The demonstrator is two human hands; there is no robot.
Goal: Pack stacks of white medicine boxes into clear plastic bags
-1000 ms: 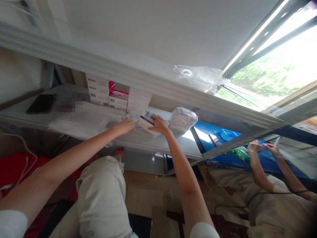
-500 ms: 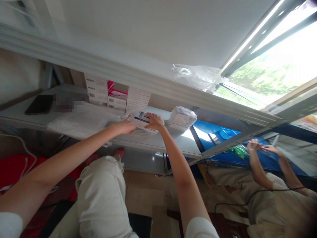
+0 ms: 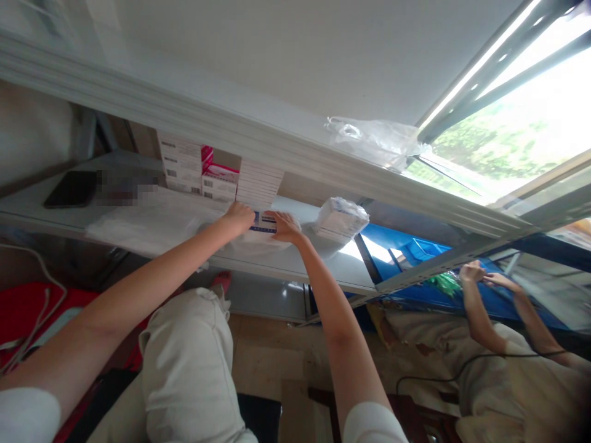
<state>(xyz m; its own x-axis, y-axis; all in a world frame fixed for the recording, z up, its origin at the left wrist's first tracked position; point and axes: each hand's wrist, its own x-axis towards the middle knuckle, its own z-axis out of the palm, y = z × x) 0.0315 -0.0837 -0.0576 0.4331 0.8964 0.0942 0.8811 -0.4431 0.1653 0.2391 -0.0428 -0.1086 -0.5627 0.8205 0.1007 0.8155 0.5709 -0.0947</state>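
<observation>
A small white box with blue bands and printing (image 3: 264, 223) is held between my two hands over the shelf. My left hand (image 3: 239, 219) is closed on its left end, fingers curled and partly hidden. My right hand (image 3: 285, 227) grips the right end, its fingers lying over the printed face. Crumpled clear plastic (image 3: 258, 243) lies under the box and my hands. Just to the right, a plastic-wrapped bundle of white boxes (image 3: 341, 219) rests on the shelf.
Behind my hands stand stacked white boxes (image 3: 181, 163) and a pink-and-white open box (image 3: 220, 175). Flat clear plastic bags (image 3: 148, 221) and a dark phone (image 3: 71, 189) lie left. The upper shelf edge (image 3: 221, 132) overhangs. A co-worker's hands (image 3: 484, 274) are at blue bins on the right.
My left hand has moved slightly up and closed further round the box's left end. The box has tipped, so its broad face shows less. My right hand has barely moved.
</observation>
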